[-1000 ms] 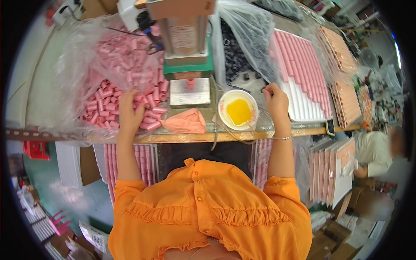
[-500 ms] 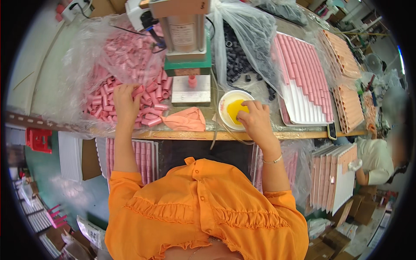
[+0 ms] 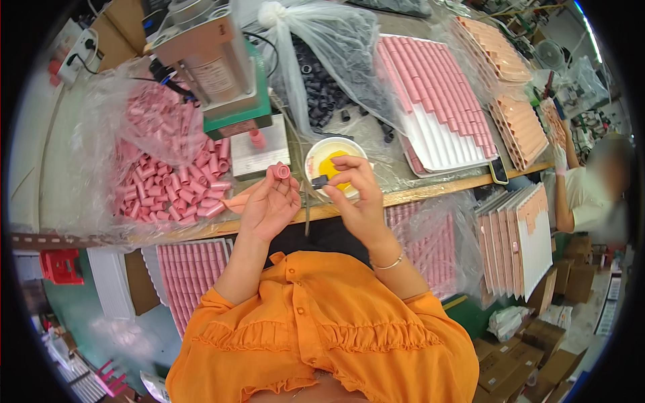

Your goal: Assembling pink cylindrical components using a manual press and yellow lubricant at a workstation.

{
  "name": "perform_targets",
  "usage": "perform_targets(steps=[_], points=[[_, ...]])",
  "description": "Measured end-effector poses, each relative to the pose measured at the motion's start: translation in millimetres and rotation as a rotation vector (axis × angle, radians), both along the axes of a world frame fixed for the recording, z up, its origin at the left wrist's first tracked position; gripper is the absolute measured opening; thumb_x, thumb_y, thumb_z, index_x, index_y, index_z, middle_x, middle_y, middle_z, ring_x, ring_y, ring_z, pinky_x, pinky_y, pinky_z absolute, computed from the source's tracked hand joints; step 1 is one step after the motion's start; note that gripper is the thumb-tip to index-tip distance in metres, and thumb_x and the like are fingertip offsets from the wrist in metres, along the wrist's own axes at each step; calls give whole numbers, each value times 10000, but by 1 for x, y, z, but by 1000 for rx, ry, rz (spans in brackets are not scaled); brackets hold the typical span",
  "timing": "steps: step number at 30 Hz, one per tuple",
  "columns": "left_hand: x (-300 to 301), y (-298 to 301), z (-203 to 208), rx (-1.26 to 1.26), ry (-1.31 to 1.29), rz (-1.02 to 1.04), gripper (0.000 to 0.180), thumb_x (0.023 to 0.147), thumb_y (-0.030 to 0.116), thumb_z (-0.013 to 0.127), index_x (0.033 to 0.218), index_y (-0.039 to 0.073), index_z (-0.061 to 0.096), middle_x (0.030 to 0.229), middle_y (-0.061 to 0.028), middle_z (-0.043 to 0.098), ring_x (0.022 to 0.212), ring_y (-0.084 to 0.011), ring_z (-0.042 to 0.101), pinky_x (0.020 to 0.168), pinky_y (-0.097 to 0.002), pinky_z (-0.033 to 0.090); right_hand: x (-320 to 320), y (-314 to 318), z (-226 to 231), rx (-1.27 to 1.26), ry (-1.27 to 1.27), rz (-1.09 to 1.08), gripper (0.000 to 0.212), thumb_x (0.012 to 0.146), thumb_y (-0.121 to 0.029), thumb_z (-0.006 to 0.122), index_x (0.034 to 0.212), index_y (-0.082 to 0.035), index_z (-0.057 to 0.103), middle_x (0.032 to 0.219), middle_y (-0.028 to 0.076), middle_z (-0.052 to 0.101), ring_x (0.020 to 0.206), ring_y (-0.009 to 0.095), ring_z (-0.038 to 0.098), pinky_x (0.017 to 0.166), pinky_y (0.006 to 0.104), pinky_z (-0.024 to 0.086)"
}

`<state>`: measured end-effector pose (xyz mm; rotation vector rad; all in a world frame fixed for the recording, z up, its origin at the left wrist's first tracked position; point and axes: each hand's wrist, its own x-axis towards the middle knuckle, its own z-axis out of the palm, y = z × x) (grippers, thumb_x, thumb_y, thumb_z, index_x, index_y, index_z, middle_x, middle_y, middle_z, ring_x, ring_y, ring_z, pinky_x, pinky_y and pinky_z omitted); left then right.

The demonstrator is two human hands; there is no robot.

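My left hand (image 3: 270,205), palm turned up, grips a pink tube (image 3: 281,172) with its open end facing up. Just to the right, my right hand (image 3: 358,201) pinches a small black plug (image 3: 319,182) between thumb and fingers. Tube and plug are a short gap apart. Behind my right fingers stands a white bowl (image 3: 314,156) with a yellow pad or liquid (image 3: 330,162) in it; which of these I cannot tell. Left of my hands, many loose pink tubes (image 3: 176,185) lie heaped on clear plastic. An orange-pink cloth (image 3: 236,202) is partly hidden by my left hand.
A press with a green head (image 3: 235,114) stands over a metal block (image 3: 272,144), a pink piece (image 3: 256,138) between them. Behind the bowl are loose black plugs (image 3: 322,94) in clear plastic. A white ridged tray (image 3: 447,138) holds rows of pink tubes. A co-worker (image 3: 584,195) is at far right.
My left hand has come from the heap to the middle with a pink tube. My right hand has lifted out of the bowl, holding a black plug. The head view has shifted.
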<state>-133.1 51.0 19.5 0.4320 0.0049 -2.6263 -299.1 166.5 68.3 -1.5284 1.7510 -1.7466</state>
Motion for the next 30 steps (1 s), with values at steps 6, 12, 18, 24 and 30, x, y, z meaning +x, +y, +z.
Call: perform_targets(steps=[6,12,18,24,30], points=[[-34,29,-4,-302,-163,23,240,976,256,610,1189,153,569,1106,31,611,1032,-109,548,860,-276,446,-7,-2,-3,-58,175,-88,145,766,-80,747,866,-58,645,1103,125,593,1020,321,562,866,398,411],[-65,47,0,-607,-294,151,270,966,207,632,1213,134,550,1149,19,599,1045,-84,532,875,-260,401,-41,16,-11,-61,67,-74,189,733,-86,768,890,-50,667,1080,117,614,997,302,581,870,392,426],[-59,26,-3,-575,-212,104,317,973,147,608,1273,98,518,1184,-16,602,1036,-105,555,847,-249,429,-200,68,-12,69,226,-938,284,775,-188,799,983,-47,667,940,92,628,854,256,560,804,380,457],[-58,14,-7,-513,-267,136,300,979,142,597,1263,100,511,1143,-20,603,1013,-116,562,824,-248,457,-300,71,-60,658,460,-1119,372,737,-322,820,985,-91,667,1003,117,629,986,327,589,827,446,471],[-45,4,1,-708,-361,255,293,963,128,626,1231,92,512,1110,-2,602,980,-85,562,813,-233,464,-280,74,-55,392,378,-1180,277,800,-282,770,899,-53,651,893,116,679,851,288,631,759,433,474]])
